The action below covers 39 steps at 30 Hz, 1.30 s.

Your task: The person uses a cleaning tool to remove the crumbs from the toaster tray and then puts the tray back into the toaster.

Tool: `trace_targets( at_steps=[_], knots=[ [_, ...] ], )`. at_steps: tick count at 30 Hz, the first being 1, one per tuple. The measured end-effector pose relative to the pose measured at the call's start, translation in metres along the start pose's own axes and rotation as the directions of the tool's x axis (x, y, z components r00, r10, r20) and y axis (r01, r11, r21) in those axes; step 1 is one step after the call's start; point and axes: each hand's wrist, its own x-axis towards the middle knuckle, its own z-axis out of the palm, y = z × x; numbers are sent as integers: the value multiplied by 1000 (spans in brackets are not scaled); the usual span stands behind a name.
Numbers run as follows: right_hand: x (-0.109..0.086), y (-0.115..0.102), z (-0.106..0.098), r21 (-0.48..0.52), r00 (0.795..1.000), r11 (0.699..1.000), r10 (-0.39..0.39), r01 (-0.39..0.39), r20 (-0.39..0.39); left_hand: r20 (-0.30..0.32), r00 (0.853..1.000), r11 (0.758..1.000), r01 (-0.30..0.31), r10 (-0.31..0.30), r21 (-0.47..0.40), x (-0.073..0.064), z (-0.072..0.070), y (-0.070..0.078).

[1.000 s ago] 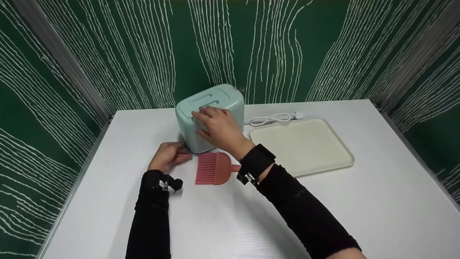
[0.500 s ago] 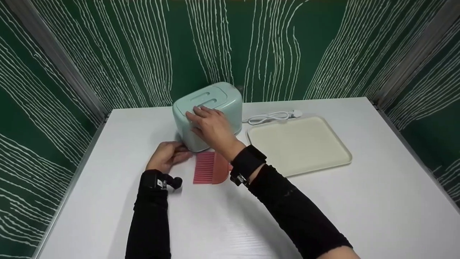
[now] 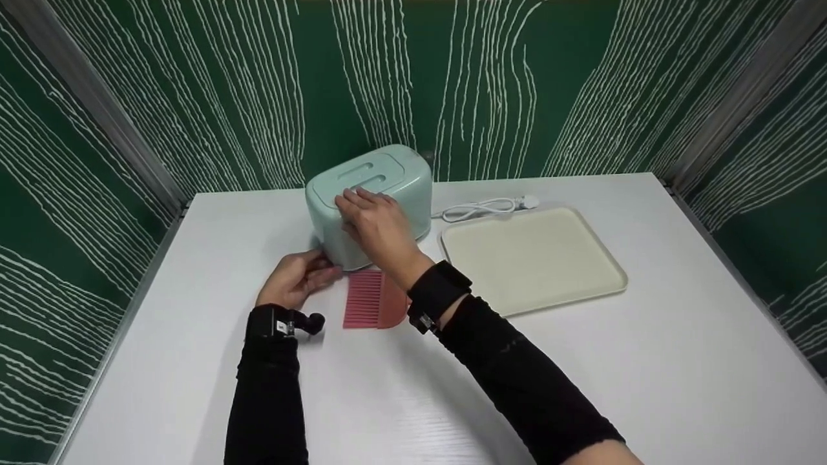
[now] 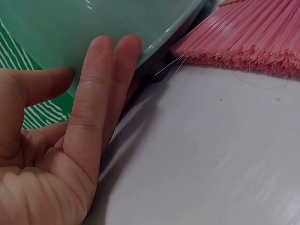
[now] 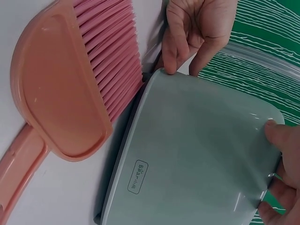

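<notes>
A pale green toaster with a lid on top stands toward the back left of the table. My right hand holds its upper front edge. In the right wrist view, the thumb lies on the front face and the fingers bend over the top edge. My left hand is at the lower left corner, its fingers against the toaster's end. Two straight fingers show in the left wrist view, touching the green body. A brush with pink bristles lies before the toaster, its handle hidden behind my right forearm in the head view.
A cream tray lies to the right on the white table. Behind it is a looped white power cord with its plug. A green wall with white wavy lines closes off the back.
My right hand's fingers have drawn closer together at the toaster's top edge. The left hand stays at the lower corner. The whole head view has shifted slightly.
</notes>
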Motion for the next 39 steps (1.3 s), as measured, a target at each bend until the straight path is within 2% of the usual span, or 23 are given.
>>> trace_targets(
  at_steps=[10, 22, 39],
  knots=[
    [-1, -2, 1, 22, 1000, 999, 26, -26, 14, 31, 1000, 1000, 3, -3, -7, 1, -1, -1],
    [-2, -4, 0, 1, 999, 999, 38, -38, 22, 30, 1000, 1000, 5, -5, -1, 2, -3, -1],
    [-1, -7, 3, -60, 1000, 998, 18, -20, -24, -22, 1000, 1000, 18, -18, -15, -1, -2, 1]
  ],
)
